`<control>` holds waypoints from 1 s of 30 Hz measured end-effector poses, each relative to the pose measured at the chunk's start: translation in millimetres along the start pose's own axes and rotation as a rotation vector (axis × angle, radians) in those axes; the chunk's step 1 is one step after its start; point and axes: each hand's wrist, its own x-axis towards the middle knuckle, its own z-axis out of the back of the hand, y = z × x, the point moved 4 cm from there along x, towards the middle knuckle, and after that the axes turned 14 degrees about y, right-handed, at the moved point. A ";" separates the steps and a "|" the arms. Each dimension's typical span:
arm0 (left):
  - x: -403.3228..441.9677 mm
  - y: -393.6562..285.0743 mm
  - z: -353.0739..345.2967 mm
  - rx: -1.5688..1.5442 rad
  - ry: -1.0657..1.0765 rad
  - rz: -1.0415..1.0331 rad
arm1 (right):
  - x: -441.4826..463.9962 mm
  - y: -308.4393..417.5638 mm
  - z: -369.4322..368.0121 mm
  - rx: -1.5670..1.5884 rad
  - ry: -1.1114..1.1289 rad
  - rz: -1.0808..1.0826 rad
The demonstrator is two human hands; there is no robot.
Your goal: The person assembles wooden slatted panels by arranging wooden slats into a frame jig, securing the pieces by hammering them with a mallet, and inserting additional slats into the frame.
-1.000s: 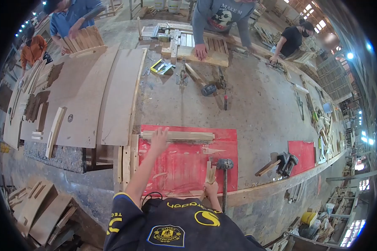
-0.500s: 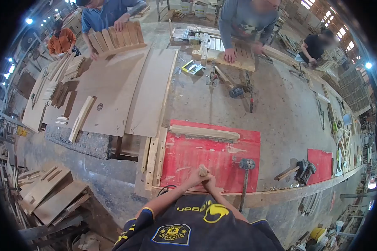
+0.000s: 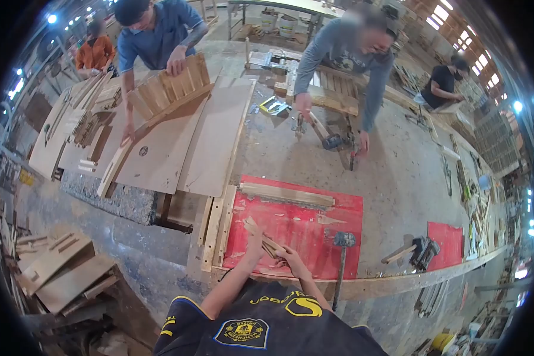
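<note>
Over the red sheet [image 3: 314,237], my left hand [image 3: 254,242] is closed around light wooden strips [image 3: 251,224], whose ends poke out past the fingers. My right hand [image 3: 289,256] grips the near part of slim strips [image 3: 270,244] that slant between the two hands. How many strips there are, and whether both hands hold the same ones, I cannot tell. To the right lies a mallet [image 3: 344,239], its dark head on the red sheet and its handle pointing toward me. A long wooden bar [image 3: 288,194] rests along the sheet's far side.
Drilled wooden rails [image 3: 221,231] lie left of the sheet. Two more mallets [image 3: 424,252] sit at right. Across the bench, one person [image 3: 160,35] holds a slatted panel [image 3: 175,83]; another person [image 3: 344,53] reaches toward a mallet [image 3: 331,140] and a clamp [image 3: 353,157].
My hands, together before, have moved apart, and the strips between them now show lengthwise. The left co-worker has tilted the panel against a curved piece; the other leans forward, grasping a mallet handle.
</note>
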 end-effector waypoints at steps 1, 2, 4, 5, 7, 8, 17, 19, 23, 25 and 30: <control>3.1 -8.3 8.3 0.010 -0.007 0.009 | -0.9 -6.4 2.5 0.078 -0.043 0.011; 6.6 -14.8 14.0 0.021 -0.012 0.017 | -0.3 -11.0 5.7 0.154 -0.087 0.024; 8.1 -21.4 24.4 0.054 -0.013 0.023 | 1.3 -14.8 6.3 0.273 -0.192 0.075; 7.0 -23.2 28.7 0.076 -0.012 0.027 | 5.4 -16.2 5.9 0.336 -0.244 0.104; 5.5 -7.8 27.1 0.131 0.048 -0.070 | 14.3 -3.5 -16.2 0.455 -0.281 0.070; 8.3 0.8 22.9 0.165 0.081 -0.114 | 20.7 5.5 -30.8 0.554 -0.227 0.064; -61.3 -51.5 -124.0 1.129 0.656 -0.438 | 11.2 -40.9 -2.1 0.285 -0.305 0.205; -62.3 -51.6 -133.7 1.188 0.766 -0.482 | -1.3 -39.4 4.6 0.120 -0.232 0.254; -81.3 -76.2 -152.6 1.221 0.840 -0.438 | -7.1 -42.3 10.1 0.134 -0.255 0.233; -81.6 -76.9 -147.5 1.227 0.800 -0.421 | -9.5 -49.2 9.7 0.149 -0.262 0.227; -95.7 -72.2 -137.1 1.250 0.768 -0.381 | -16.2 -65.8 5.0 0.175 -0.279 0.203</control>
